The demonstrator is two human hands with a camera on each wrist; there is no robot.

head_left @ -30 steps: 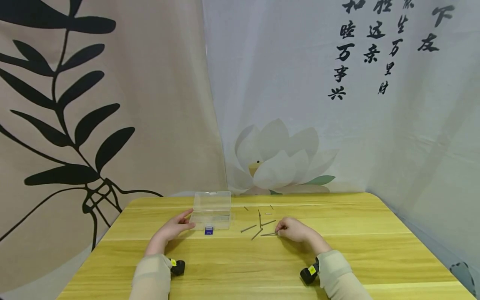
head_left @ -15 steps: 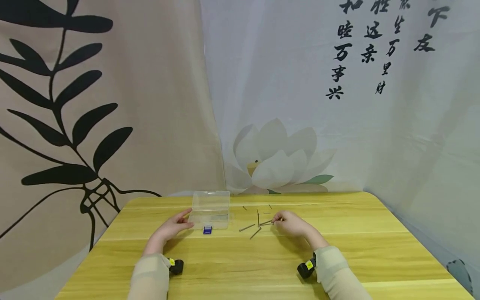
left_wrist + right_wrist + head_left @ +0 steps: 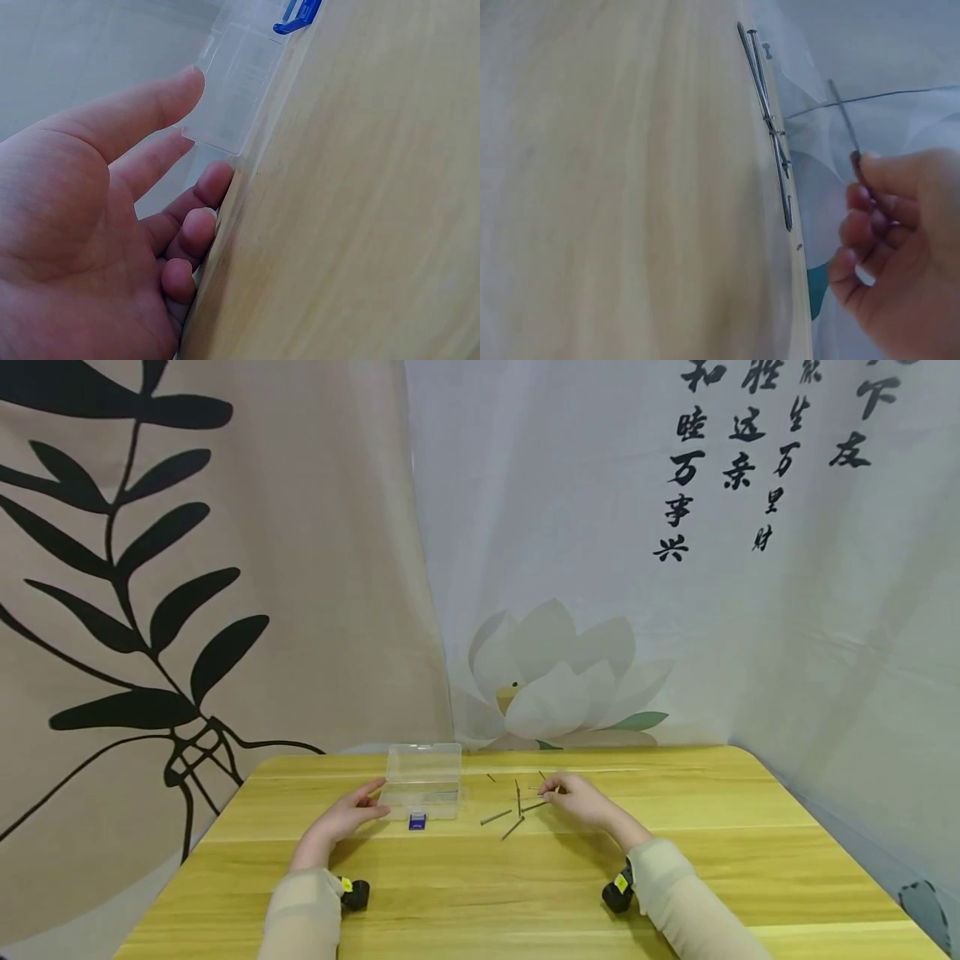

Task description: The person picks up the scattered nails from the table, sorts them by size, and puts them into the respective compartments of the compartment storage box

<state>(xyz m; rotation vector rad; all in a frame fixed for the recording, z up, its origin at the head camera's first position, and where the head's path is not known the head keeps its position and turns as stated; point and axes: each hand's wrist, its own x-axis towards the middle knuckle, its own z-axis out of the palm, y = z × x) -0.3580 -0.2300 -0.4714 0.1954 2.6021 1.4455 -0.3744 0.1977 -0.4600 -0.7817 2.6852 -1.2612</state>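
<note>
My left hand [image 3: 341, 818] rests at the left side of a clear plastic box [image 3: 420, 799], whose lid stands open at the back. In the left wrist view, its nearly straight thumb and index finger touch the box's end wall [image 3: 232, 90], the other fingers bent near the tabletop. A blue latch [image 3: 417, 821] is on the box's front. My right hand [image 3: 581, 799] pinches a thin metal nail [image 3: 844, 112] between thumb and fingers, its shank sticking out beyond the fingertips. This hand is over the right part of a scatter of loose nails [image 3: 496, 817].
Several nails, long and short, lie crossed on the wooden table [image 3: 465, 893] right of the box; a short one [image 3: 491, 777] is farther back. A printed cloth [image 3: 570, 527] hangs behind the table's far edge. Each wrist wears a small black camera [image 3: 618, 893].
My right hand has lifted the nail from the near right of the scatter and moved slightly away from me and left. The left hand stays at the box.
</note>
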